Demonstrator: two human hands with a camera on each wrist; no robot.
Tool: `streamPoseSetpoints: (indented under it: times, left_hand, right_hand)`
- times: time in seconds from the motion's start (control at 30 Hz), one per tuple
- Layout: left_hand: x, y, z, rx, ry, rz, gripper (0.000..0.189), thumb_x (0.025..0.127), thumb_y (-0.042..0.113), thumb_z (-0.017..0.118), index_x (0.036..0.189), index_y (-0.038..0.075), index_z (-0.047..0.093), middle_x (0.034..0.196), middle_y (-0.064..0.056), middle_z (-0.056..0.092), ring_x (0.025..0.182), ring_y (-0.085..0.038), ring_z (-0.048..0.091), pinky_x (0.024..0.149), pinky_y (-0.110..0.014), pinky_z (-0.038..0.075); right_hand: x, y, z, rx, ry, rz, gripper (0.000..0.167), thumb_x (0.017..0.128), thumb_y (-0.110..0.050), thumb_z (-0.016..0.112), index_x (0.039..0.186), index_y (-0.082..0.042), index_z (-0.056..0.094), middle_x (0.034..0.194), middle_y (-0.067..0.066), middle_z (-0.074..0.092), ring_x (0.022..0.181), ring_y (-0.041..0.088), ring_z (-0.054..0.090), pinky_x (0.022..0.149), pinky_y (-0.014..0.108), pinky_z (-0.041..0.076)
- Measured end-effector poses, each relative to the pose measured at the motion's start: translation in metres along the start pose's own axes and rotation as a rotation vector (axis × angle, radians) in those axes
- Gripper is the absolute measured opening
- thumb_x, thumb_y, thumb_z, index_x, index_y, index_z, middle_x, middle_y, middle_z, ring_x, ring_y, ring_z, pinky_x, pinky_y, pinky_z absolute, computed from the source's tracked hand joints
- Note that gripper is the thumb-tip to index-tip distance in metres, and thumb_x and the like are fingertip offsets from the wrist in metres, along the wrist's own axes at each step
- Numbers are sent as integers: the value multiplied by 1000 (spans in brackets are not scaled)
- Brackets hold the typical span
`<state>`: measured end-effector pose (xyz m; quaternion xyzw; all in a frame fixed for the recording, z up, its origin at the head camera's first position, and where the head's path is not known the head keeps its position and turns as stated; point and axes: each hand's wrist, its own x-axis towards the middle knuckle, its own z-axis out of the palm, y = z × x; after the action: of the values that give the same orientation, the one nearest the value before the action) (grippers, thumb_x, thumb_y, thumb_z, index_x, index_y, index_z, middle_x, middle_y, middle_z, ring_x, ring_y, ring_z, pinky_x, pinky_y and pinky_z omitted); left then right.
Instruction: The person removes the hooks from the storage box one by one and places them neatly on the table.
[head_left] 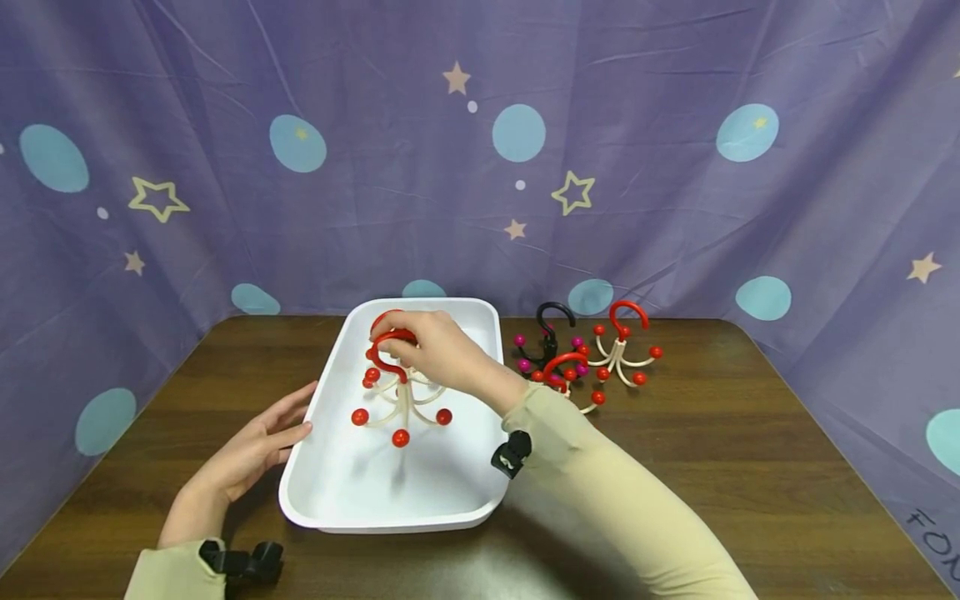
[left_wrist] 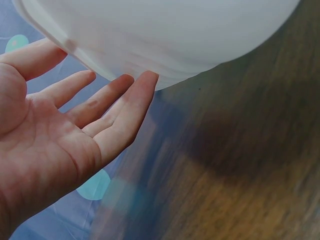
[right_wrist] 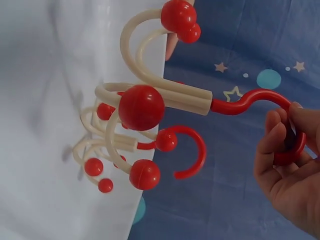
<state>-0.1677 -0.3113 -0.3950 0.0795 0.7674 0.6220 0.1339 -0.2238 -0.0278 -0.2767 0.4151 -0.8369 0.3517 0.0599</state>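
Note:
Held by its red hook, a cream hanger (head_left: 405, 400) with curved arms tipped in red balls hangs upright over the white tray (head_left: 420, 500). My right hand (head_left: 435, 346) grips that hook; in the right wrist view the fingers (right_wrist: 272, 145) curl round its end. Behind it, a second hanger of the same kind (right_wrist: 122, 142) stands in the tray, partly hidden in the head view. My left hand (head_left: 251, 446) is at the tray's left side, its fairly straight fingertips touching the outer wall, as the left wrist view shows.
Right of the tray, a black hanger with pink balls (head_left: 550, 342) and two cream hangers with red hooks, one at the back (head_left: 617, 358) and one nearer (head_left: 566, 362), stand close together on the wooden table (head_left: 712, 433). My right forearm partly covers the nearer one. A purple curtain (head_left: 637, 208) hangs behind.

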Motion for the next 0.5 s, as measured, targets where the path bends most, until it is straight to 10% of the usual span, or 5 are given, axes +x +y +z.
streamPoseSetpoints:
  times: [0.5]
  left_hand:
    - [-2,0,-2,1,-29,23,62,95,15,46,147,14,13,127,7,43,102,-14,58,76,-38,51]
  right_hand:
    - [-10,-6,-34,-32,55,25,16,90,-19,57,103,-18,67,96,-8,64,78,3,53,73,18,43]
